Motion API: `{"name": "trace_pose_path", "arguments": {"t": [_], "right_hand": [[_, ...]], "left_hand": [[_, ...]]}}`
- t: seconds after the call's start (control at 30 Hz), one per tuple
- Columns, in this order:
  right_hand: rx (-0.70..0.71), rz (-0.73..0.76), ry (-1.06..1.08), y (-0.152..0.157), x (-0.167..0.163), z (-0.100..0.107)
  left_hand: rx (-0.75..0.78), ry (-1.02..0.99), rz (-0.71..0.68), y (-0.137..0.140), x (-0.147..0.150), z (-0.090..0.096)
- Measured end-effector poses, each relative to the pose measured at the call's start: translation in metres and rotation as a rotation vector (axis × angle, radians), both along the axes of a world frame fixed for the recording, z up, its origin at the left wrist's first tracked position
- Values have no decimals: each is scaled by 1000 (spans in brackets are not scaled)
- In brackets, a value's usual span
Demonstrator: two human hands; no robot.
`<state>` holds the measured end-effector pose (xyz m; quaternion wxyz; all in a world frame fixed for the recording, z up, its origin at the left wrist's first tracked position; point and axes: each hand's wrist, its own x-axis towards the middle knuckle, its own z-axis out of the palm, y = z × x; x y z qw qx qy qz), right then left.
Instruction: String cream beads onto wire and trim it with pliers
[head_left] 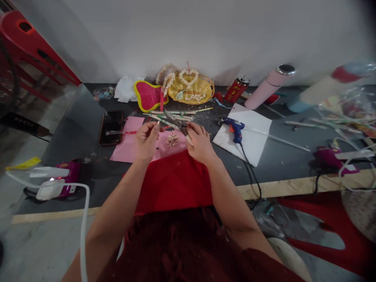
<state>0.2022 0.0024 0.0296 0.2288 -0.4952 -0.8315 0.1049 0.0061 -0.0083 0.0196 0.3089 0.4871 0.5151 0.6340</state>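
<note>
My left hand (147, 139) is closed in a pinch on a small pale stick (159, 123) above the pink paper (126, 147). My right hand (201, 141) is wrapped round a pair of hand cutters (182, 123) with dark metal jaws and a pale handle. The jaws point left, toward the stick. Below and between both hands, a small heap of short pale stick pieces (172, 140) lies on the paper. Just beyond my hands are several longer pale sticks (188, 113) with green markings. A red cloth (176, 182) spreads beneath my forearms.
A blue glue gun (236, 130) rests on a white board (258, 150) at right. Behind stand a wicker basket (176, 96) with a heart-shaped ornament (188, 79), a red can (236, 90) and a pink flask (266, 89). A phone (111, 123) lies left.
</note>
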Motion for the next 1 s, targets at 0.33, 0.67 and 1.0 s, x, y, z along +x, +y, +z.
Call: {"name": "trace_pose_path", "arguments": {"t": [0.33,0.67,1.0], "right_hand": [[0,69,-201,-3,-5,-4],[-41,79,-180,-4,-4,-1],[-91,38,-74,-1,-4,-5]], "left_hand": [[-6,77,-31,1,-2,-3],[-22,193,-82,-3,-3,2],[-23,274,-52,-4,-5,6]]}}
